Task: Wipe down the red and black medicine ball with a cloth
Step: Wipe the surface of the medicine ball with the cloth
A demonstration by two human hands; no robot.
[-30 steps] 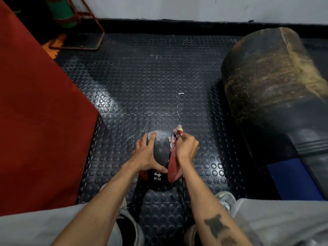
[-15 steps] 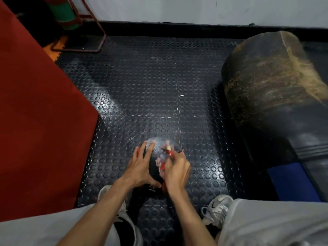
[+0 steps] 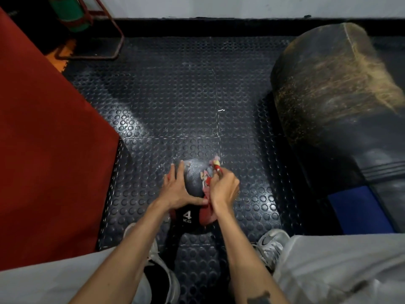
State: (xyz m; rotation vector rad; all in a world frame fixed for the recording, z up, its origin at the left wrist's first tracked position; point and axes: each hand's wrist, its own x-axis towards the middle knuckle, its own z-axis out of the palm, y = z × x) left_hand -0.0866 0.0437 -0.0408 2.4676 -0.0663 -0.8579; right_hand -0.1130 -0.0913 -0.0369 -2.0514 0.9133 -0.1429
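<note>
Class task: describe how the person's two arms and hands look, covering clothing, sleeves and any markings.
Both forearms are bare, with no sleeves, gloves, rings or watch visible. The right forearm carries a dark tattoo near the frame's bottom edge. The left hand and right hand show no markings.

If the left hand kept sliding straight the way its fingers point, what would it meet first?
Past the ball, the left hand likely meets only bare studded floor mat; depth is uncertain.
</note>
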